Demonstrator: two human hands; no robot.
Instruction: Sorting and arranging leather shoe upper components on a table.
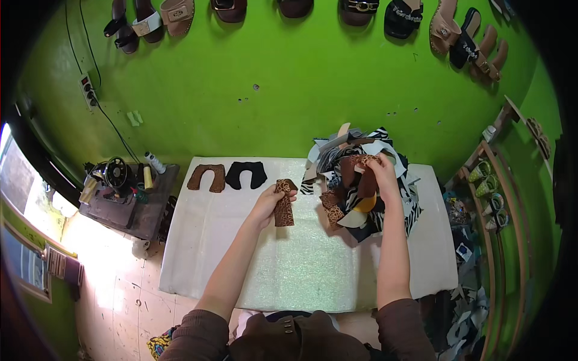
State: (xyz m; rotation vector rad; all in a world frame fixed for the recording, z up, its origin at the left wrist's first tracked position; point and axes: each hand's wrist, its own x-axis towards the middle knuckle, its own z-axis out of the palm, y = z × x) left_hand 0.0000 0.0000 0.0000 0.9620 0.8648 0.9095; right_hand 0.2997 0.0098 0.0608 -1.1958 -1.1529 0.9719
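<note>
My left hand [265, 204] is closed on a brown leopard-print fabric scrap [284, 213], which hangs down over the middle of the white table [205, 246]. At the right, my right hand [386, 175] pinches another brown leopard-print scrap [366, 161] at the top of a heap of fabric scraps [328, 159]. Zebra-striped, grey, black and brown pieces make up the heap. A further leopard-print scrap [332, 210] lies at its near left edge. Left of the heap, a brown U-shaped piece [195, 179] and a black U-shaped piece [260, 173] lie flat side by side.
At the left stands a black sewing machine [115, 174] on a dark stand, with thread spools [148, 178] beside it. Sandals [355, 11] line the green wall above. A wooden rack [512, 253] with shoes and piled scraps [466, 319] borders the table's right side.
</note>
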